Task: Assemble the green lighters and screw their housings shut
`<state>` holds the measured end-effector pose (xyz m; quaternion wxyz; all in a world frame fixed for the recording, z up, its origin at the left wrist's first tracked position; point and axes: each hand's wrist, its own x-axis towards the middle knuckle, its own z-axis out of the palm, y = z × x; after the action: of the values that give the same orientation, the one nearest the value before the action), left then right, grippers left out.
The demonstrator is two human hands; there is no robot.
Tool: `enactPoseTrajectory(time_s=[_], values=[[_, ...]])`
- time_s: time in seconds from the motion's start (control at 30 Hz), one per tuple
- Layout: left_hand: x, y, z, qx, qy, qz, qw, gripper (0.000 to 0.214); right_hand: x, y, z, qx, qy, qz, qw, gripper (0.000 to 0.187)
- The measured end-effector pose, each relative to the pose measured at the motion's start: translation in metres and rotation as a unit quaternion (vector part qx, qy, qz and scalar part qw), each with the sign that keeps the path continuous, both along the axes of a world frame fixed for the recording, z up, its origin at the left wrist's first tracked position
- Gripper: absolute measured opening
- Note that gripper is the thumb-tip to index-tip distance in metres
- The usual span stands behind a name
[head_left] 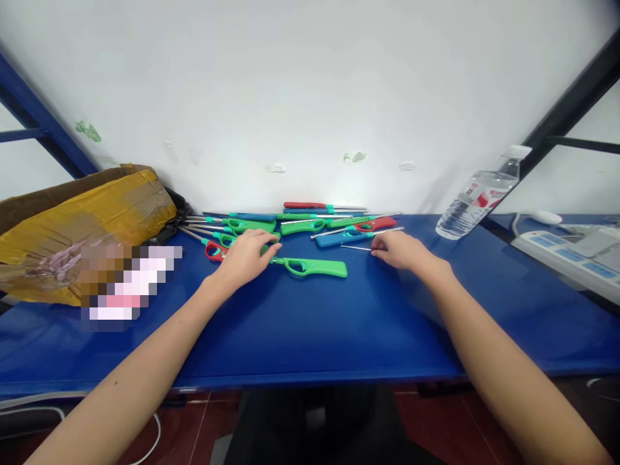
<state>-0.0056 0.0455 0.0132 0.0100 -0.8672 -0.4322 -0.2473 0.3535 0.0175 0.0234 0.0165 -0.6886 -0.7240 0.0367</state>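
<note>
My left hand (pixel 247 257) is curled over the near end of the pile, thumb and fingers bent. It covers the metal tube of a green gas lighter (pixel 317 267), whose handle points right on the table. Beside and under that hand lie a red lighter (pixel 213 250) and another green lighter (pixel 227 239). My right hand (pixel 400 250) has its fingers closed on a thin metal rod (pixel 357 248) that sticks out to the left; whatever else is in the grip is hidden. Just behind it rests a blue lighter (pixel 339 237).
Several red, green and blue lighters (pixel 305 225) lie heaped along the wall. A taped cardboard box (pixel 121 200) stands at the left. On the right are a water bottle (pixel 477 200), leaning, and a white power strip (pixel 571 255). The blue table (pixel 310 342) ends nearby in front.
</note>
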Motion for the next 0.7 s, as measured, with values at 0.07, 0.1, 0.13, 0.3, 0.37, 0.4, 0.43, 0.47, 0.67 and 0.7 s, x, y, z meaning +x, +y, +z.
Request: enactPoseTrajectory(time_s=[0.07,0.1,0.13,0.3,0.37,0.4,0.43,0.47,0.67,0.7], values=[[-0.008,0.009,0.003,-0.005,0.011,0.001,1.000,0.038,-0.002,0.000,0.000,-0.008,0.012,0.019,1.000,0.009],[-0.010,0.011,0.003,-0.015,0.021,-0.010,1.000,0.038,-0.003,0.001,0.000,-0.012,0.018,0.033,0.999,0.009],[-0.012,0.013,0.004,-0.025,0.032,-0.028,0.999,0.039,-0.005,0.001,0.000,-0.012,0.025,0.047,0.999,0.009],[-0.008,0.010,0.007,-0.021,0.091,-0.068,0.993,0.052,-0.011,-0.001,-0.002,0.001,0.042,0.084,0.996,0.009],[-0.007,0.008,0.006,-0.018,0.110,-0.062,0.992,0.053,-0.014,-0.002,-0.002,0.011,0.048,0.093,0.994,0.008],[-0.006,0.008,0.006,-0.021,0.116,-0.059,0.991,0.054,-0.016,-0.003,-0.002,0.017,0.054,0.100,0.993,0.008],[-0.006,0.008,0.005,-0.025,0.121,-0.057,0.991,0.054,-0.018,-0.004,-0.001,0.022,0.063,0.109,0.992,0.007],[-0.005,0.007,0.005,-0.029,0.123,-0.057,0.990,0.054,-0.021,-0.005,-0.001,0.027,0.076,0.120,0.989,0.007],[0.004,-0.001,0.001,-0.075,0.067,-0.112,0.989,0.049,-0.040,-0.011,-0.003,0.077,0.160,0.158,0.971,0.010],[0.005,-0.003,0.001,-0.087,0.055,-0.119,0.988,0.049,-0.042,-0.011,-0.004,0.083,0.164,0.160,0.970,0.010]])
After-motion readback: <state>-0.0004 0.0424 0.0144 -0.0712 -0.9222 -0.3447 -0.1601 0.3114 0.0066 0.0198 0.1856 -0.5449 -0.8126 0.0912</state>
